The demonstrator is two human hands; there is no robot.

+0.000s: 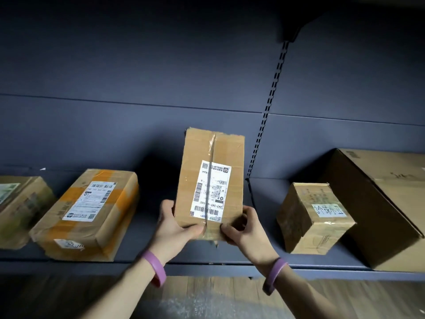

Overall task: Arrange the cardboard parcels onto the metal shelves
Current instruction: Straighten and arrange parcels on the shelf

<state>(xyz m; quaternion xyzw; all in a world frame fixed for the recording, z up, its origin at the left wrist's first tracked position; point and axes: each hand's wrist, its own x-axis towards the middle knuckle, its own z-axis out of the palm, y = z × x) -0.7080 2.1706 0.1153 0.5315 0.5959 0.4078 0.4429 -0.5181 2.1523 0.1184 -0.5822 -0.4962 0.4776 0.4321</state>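
While both hands grip its near end, the labelled parcel [210, 180] is held over the open bay of the metal shelf [207, 265]. It sits between the orange-taped parcel [89, 212] and the small box [312, 219], apart from both. Left hand [177, 226]: thumb on the top face, fingers round the left edge. Right hand [243, 229]: fingers curled on the near right corner. Contact between underside and shelf cannot be told. Suggested practice: lower it flat and slide it straight toward the back panel [138, 134]. Keep its sides parallel to the neighbours and the label uppermost, then release once fully supported.
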